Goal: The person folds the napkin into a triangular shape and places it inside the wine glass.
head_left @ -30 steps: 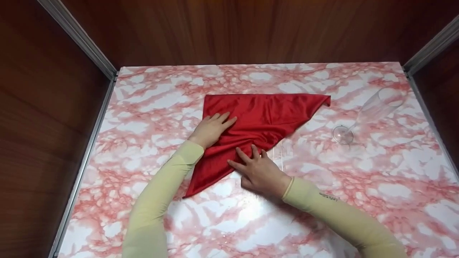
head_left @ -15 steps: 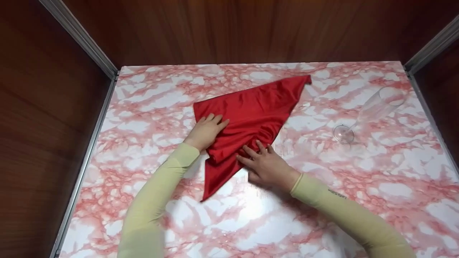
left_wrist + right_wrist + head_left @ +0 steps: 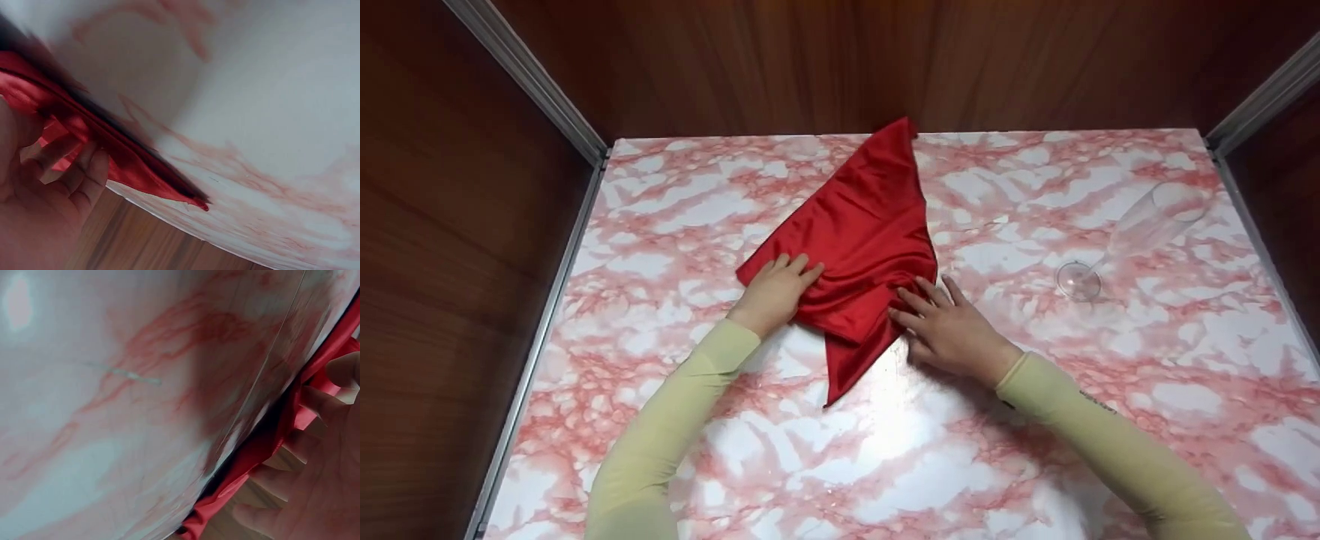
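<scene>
A shiny red satin cloth [image 3: 866, 225] lies folded over and rumpled on the table, one corner toward the back edge and another pointing at the front. On its left side rests my left hand [image 3: 772, 294], fingers laid over the fabric. My right hand [image 3: 958, 331] touches the lower right edge with spread fingertips, near the bunched folds. From the left wrist, the fingers [image 3: 81, 174] appear bent a little against the red cloth [image 3: 143, 171]. The right wrist view has loosely spread fingers [image 3: 275, 481] along the cloth's edge [image 3: 247, 458].
A clear stemmed glass [image 3: 1078, 282], seemingly upright, stands at the right of the marble-patterned table [image 3: 697, 465]. Brown wood-grain panels [image 3: 810, 67] close off the back and sides, with metal strips [image 3: 521, 75] at the corners.
The cloth has turned counterclockwise under both hands, its far right corner swinging to the back edge. The left hand slid left and slightly nearer; the right hand slid right.
</scene>
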### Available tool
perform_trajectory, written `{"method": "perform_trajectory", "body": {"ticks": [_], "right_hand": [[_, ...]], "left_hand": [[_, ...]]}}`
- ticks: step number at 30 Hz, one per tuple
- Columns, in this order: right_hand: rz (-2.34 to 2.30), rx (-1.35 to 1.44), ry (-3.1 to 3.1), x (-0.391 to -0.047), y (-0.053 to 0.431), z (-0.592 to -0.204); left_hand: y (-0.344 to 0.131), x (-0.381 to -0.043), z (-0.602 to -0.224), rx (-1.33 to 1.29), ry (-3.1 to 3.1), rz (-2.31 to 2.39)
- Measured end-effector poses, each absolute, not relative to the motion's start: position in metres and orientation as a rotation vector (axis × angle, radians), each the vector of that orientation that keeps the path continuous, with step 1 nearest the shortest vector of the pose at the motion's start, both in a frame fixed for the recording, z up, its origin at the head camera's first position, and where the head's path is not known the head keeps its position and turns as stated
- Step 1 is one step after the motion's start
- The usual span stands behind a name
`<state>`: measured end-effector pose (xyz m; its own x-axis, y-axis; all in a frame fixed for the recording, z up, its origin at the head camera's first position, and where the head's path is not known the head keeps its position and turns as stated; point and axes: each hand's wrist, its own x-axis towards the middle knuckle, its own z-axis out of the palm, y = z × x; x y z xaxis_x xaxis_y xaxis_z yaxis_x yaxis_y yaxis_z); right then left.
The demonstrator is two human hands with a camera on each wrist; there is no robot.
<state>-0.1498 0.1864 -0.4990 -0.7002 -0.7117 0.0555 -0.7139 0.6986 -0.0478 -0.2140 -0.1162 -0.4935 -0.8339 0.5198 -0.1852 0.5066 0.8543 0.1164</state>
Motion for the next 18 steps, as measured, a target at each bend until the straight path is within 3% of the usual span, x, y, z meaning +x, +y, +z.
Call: {"method": "perform_trajectory", "body": {"ticks": [18], "right_hand": [[0.085,1.348,-2.689,-0.119,0.153,-0.505]], "left_hand": [[-0.096,-0.236,-0.483,0.917,2.833,0.13]]}}
